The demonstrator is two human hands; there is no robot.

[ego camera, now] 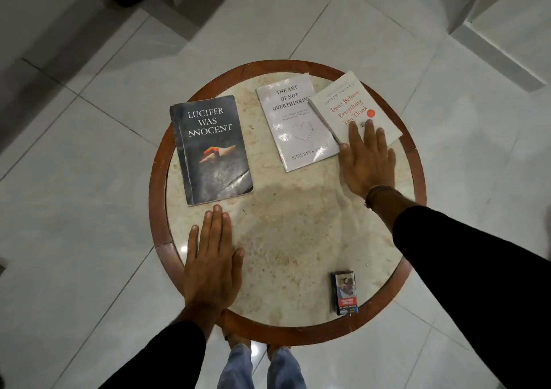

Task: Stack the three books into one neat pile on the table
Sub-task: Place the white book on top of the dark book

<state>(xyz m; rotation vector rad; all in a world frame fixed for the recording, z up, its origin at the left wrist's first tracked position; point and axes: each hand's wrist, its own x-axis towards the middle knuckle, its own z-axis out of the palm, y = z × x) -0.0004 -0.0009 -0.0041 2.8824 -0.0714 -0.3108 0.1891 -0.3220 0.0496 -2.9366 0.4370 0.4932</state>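
Left hand flat, fingers together, on the surface just short of the dark book; grips nothing. Middle white book lies partly under the right white book. Right hand spread, fingertips pressing that book's near edge, not clamped. Risk: dragging it may skew the one beneath. Count: three books, unstacked; one small box.

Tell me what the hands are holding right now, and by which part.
Nothing is gripped. The right hand lies flat, fingertips on the near corner of the Don't Believe Everything You Think book. The left hand lies flat on the table.
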